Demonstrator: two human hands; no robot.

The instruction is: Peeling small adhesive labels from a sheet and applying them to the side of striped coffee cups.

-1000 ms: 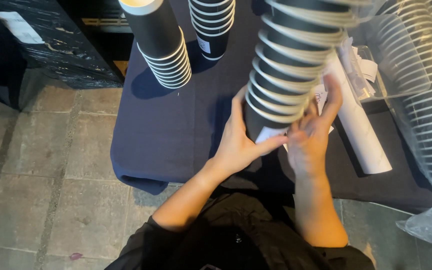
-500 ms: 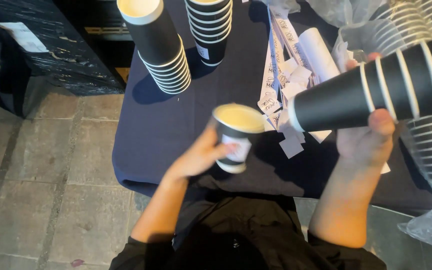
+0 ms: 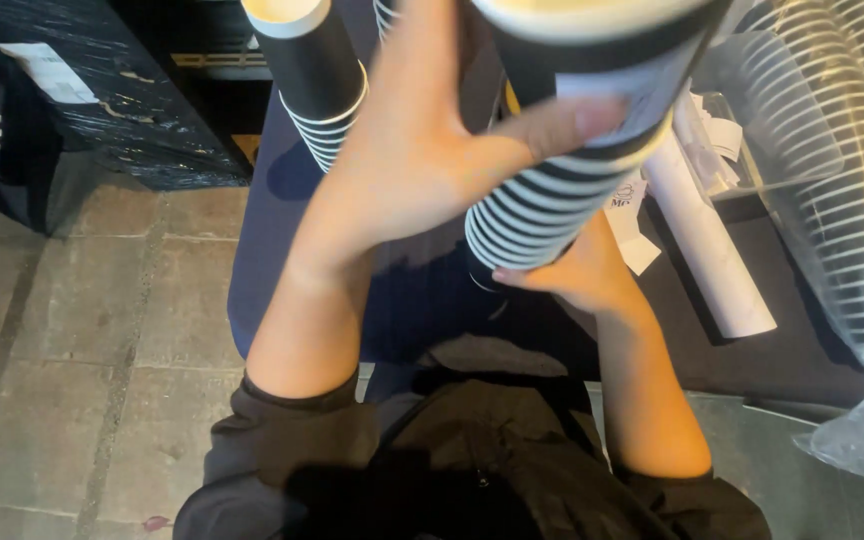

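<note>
Left hand (image 3: 407, 150) gripped the top labelled cup (image 3: 592, 45), right hand (image 3: 577, 275) cupped the stack (image 3: 542, 205) base; finished stack (image 3: 317, 75) at 11 o'clock, bagged cups (image 3: 852, 170) at 3 o'clock untouched.

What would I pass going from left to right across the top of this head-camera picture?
Dark wrapped box → leaning stack of black cups → left hand → the held cup stack → white paper roll → bagged sleeve of cups.
</note>
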